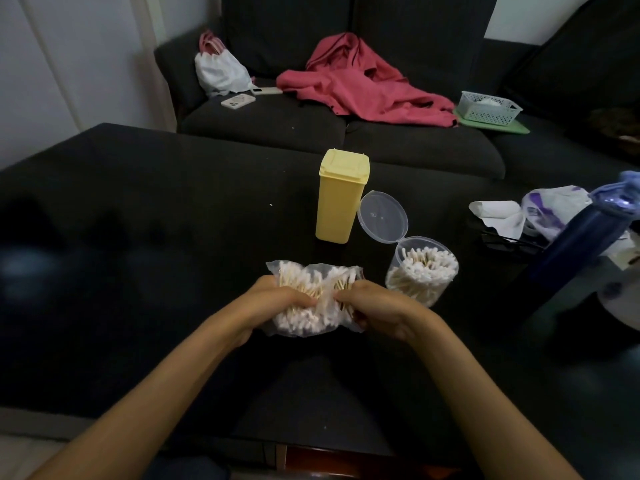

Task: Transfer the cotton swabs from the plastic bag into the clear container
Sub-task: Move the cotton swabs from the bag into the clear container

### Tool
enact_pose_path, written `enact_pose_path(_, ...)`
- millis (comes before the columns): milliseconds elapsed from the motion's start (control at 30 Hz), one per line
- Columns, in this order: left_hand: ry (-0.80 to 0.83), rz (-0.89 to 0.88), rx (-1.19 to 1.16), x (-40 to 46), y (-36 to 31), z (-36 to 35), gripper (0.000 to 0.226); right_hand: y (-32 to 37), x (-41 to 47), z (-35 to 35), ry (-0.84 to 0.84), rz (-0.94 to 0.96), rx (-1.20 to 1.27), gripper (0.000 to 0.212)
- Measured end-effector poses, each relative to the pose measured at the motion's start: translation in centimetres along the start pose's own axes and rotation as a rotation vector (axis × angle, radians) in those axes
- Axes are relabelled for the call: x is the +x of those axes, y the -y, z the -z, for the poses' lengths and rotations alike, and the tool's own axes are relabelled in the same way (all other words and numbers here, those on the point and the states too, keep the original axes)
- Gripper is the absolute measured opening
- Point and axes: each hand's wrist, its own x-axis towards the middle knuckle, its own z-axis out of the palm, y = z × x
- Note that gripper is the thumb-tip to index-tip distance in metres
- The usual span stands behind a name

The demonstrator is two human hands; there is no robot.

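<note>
My left hand (277,296) and right hand (372,304) both pinch the plastic bag (311,320) of cotton swabs (301,315), knuckles up, over the dark surface (138,237). I read no writing. The open clear container (420,271), part-filled, stands just right.

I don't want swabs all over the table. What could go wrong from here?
1. Both the left hand and the right hand pull at the middle of the plastic bag; if it tears suddenly, swabs may scatter over the dark table.
2. The clear container already looks nearly full, so more swabs may not fit.
3. It stands close to the right hand; a jerk might tip it.
</note>
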Motion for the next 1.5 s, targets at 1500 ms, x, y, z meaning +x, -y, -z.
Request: enact_pose_path(1500, -0.403, -0.219, 0.629, -0.1, -0.1, 1.5, 0.076, 0.7, -1.7, 1.7, -0.100, -0.004, -0.201, 0.029)
